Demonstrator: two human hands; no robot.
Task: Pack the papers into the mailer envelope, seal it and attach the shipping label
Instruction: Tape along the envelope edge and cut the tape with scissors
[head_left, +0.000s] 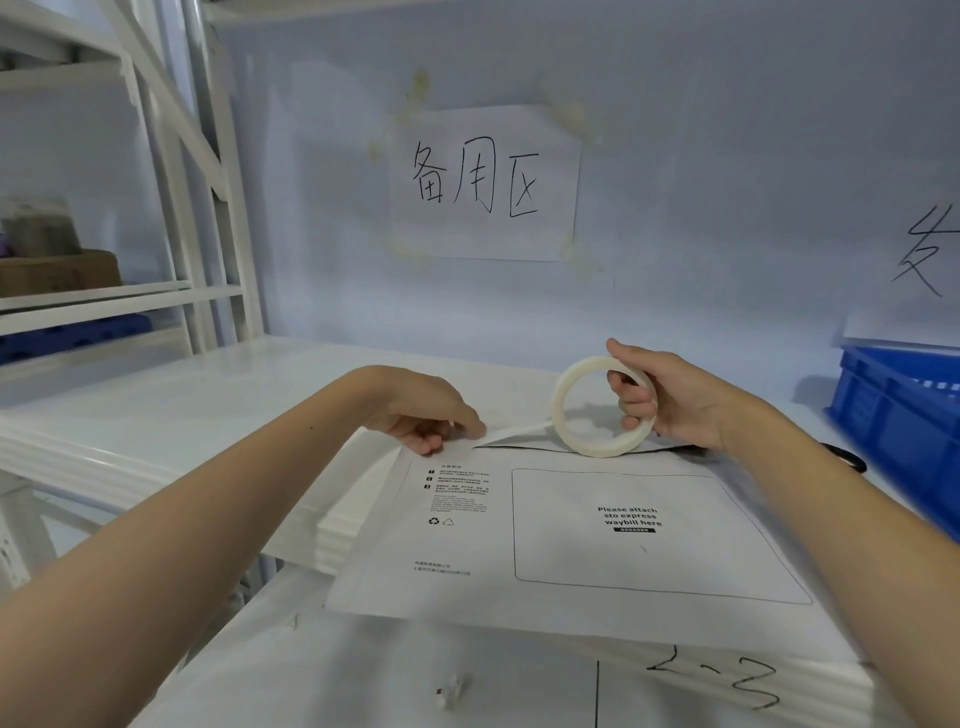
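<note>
Our left hand pinches the free end of the tape strip at the far left corner of the mailer envelope. Our right hand grips the tape roll, fingers through its core, and stands it on the envelope's far edge. The envelope lies flat on the white shelf, printed side up, its waybill box bare. To seal well, we should keep the strip tight and low, lay it along the flap, then press it down. A blue crate stands at the right.
</note>
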